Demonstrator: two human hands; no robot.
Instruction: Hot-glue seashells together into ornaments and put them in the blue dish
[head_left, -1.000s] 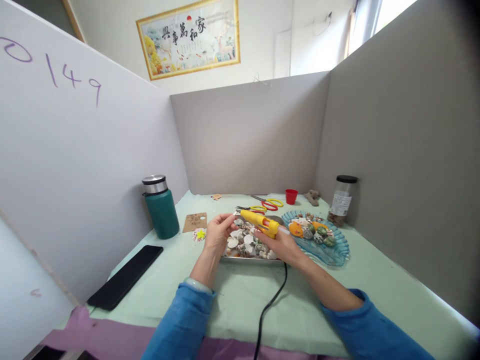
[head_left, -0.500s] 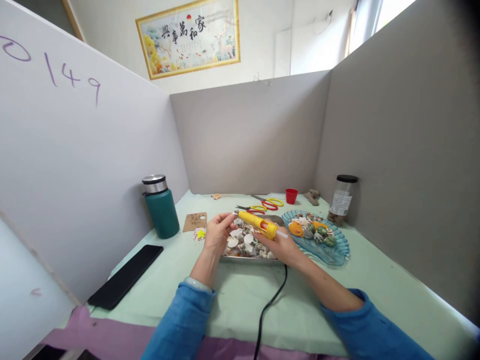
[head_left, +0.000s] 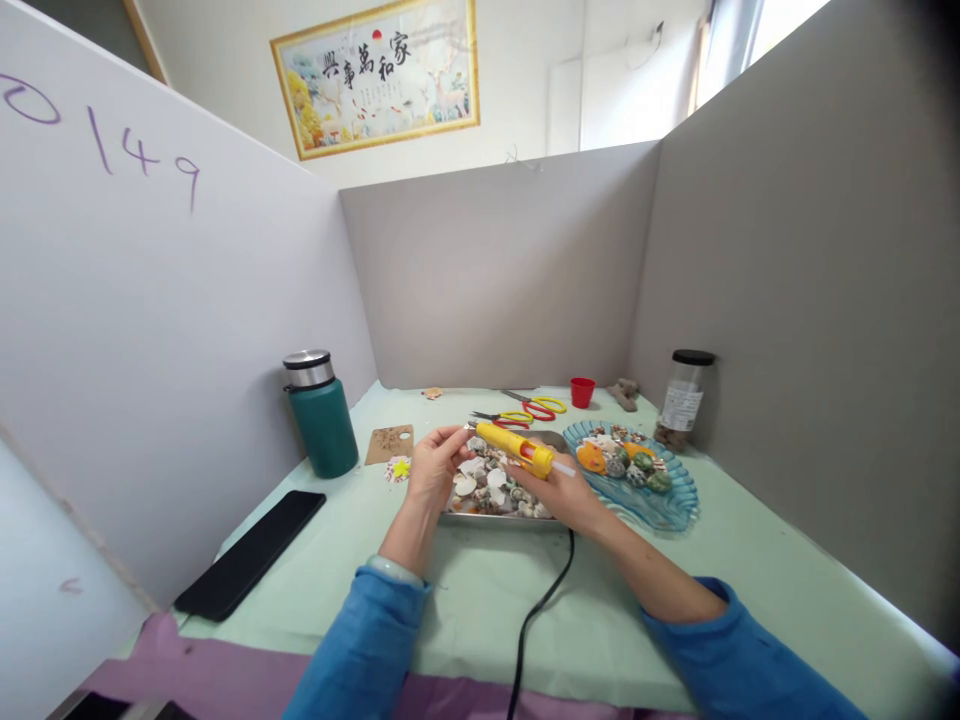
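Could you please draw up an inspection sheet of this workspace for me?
Surface: pale green cloth, purple cloth at the near edge.
Things in use: yellow glue gun; metal tray holding shells.
Clutter: teal bottle, black slab, two pairs of scissors, red cup.
Hands: left hand pinches something pale, too small to identify, by the nozzle; right hand grips the glue gun.
Cables: black cord crosses the cloth to the near edge.
Surroundings: grey panels; framed picture beyond.
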